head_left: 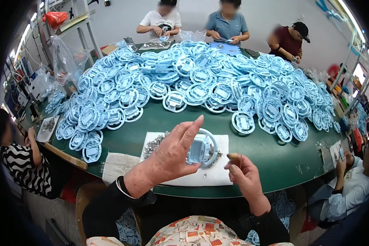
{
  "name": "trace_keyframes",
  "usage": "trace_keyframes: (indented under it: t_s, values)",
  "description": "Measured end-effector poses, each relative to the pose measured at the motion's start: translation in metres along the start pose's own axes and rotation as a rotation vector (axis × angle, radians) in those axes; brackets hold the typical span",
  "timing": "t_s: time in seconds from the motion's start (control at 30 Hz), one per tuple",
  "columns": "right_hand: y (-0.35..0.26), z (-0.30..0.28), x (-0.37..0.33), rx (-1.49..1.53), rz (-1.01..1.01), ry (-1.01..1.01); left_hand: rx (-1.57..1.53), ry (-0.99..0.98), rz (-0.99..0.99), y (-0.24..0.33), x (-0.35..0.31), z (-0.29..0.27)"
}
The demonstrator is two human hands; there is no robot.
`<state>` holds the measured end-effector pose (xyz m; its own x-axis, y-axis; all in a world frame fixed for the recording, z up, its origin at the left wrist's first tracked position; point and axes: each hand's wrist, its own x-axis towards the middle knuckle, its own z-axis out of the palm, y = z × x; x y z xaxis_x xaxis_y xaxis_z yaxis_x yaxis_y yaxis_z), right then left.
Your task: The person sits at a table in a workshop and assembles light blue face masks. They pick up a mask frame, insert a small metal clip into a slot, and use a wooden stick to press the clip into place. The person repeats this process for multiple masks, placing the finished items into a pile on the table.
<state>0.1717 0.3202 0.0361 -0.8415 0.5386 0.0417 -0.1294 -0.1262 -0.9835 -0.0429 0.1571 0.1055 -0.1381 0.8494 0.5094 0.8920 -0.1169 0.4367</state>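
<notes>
Just right of the left hand (168,153), a blue ring-shaped part (198,150) is seen, partly hidden by it. That hand is spread, its thumb set apart from the raised fingers; whether the part is gripped cannot be told. By the right hand (247,177), fingers are curled toward the thumb, but whether anything is pinched cannot be told. Beneath the left hand, small metal pieces (152,146) are scattered on a white pad (222,168), laid on the green worktop (172,122); beyond both hands, blue parts (199,78) are heaped.
</notes>
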Motion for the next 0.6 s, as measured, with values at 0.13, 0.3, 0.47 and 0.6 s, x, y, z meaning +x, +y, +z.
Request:
trace_keyframes:
  t_s: [0.13, 0.3, 0.47, 0.6]
  values:
    - [-0.005, 0.006, -0.005, 0.111, 0.135, -0.104, -0.084, -0.031, 0.051, 0.028, -0.016, 0.023]
    - [0.006, -0.006, -0.035, 0.185, 0.276, -0.108, -0.416, 0.062, -0.173, 0.049, -0.057, 0.04]
    - [0.013, -0.008, -0.061, 0.054, 0.394, -0.214, -1.239, 0.004, -0.823, 0.053, -0.114, 0.076]
    - [0.009, 0.003, -0.057, -0.068, 0.36, -0.206, -1.263, 0.177, -0.897, 0.057, -0.122, 0.08]
